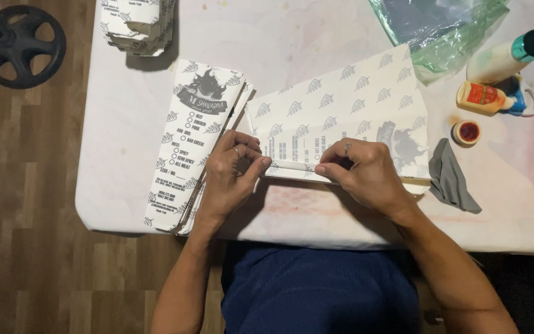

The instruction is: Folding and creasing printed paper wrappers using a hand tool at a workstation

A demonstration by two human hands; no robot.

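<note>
Left hand: I see my left hand (pixel 230 176) with its grip pinched on the near folded edge of the printed paper sheet (pixel 341 117), thumb and fingertips pressed together at the fold's left end.
Right hand: my right hand (pixel 366 170) presses the same fold flat, fingers closed down on the paper edge (a ring shows on one finger).
Sheet: it lies flat on the white surface (pixel 316 216), just in front of my body, its near edge rolled over under both hands.
Stack at left: a pile of folded printed bags (pixel 196 142) lies touching the sheet's left side, under my left wrist.
Far stack: another bag pile (pixel 137 25) sits at the far edge.
Right side: a grey cloth (pixel 452 179), a small round open pot (pixel 466 132), an orange-labelled bottle (pixel 483 97), a white bottle with a teal cap (pixel 508 55), a green plastic bag (pixel 446 28).
Floor: a black weight plate (pixel 20 43) on the wood floor.
</note>
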